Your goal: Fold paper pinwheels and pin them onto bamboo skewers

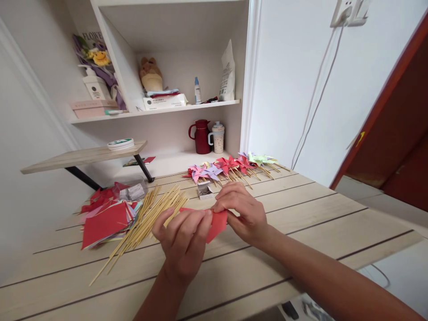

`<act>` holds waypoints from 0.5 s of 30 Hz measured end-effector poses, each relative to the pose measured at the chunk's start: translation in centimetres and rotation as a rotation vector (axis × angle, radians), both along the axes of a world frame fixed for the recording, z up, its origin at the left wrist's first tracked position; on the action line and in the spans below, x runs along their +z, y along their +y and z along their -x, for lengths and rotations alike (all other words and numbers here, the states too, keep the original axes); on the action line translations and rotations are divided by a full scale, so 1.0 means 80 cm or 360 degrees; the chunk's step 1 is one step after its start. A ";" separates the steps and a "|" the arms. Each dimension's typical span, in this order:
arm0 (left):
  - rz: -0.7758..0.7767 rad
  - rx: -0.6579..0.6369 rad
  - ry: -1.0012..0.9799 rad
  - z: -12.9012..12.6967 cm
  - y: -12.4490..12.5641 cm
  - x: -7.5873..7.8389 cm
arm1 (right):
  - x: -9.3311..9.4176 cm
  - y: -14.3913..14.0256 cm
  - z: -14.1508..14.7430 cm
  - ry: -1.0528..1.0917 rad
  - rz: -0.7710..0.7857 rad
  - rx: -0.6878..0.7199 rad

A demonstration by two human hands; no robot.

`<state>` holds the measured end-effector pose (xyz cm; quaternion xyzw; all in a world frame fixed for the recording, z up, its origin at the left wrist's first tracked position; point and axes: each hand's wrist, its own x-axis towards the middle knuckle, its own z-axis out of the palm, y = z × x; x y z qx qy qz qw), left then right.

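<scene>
A piece of red paper (217,225) is held up between my two hands, above the middle of the table. My left hand (185,238) grips its left side, fingers curled over it and covering much of the sheet. At the paper's upper right edge, the fingers of my right hand (243,213) are pinched together; whether they hold anything besides the paper is hidden. Just beyond my hands sits a small open box (205,191) of tiny metal pieces. Thin wooden sticks (147,227) lie in a loose bundle left of my left hand.
Finished paper pinwheels (227,166) on sticks lie along the table's back. Stacked coloured paper (105,225) and a clear container (135,191) are at the left, near a raised wooden shelf (83,156). A red jug (201,137) and a cup (218,138) stand behind.
</scene>
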<state>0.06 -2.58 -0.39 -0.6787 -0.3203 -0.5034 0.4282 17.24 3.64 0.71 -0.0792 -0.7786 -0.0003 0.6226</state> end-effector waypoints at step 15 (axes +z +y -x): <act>0.0272 -0.0162 -0.0265 -0.004 0.024 -0.009 | -0.010 0.010 0.003 -0.0020 0.0142 -0.0050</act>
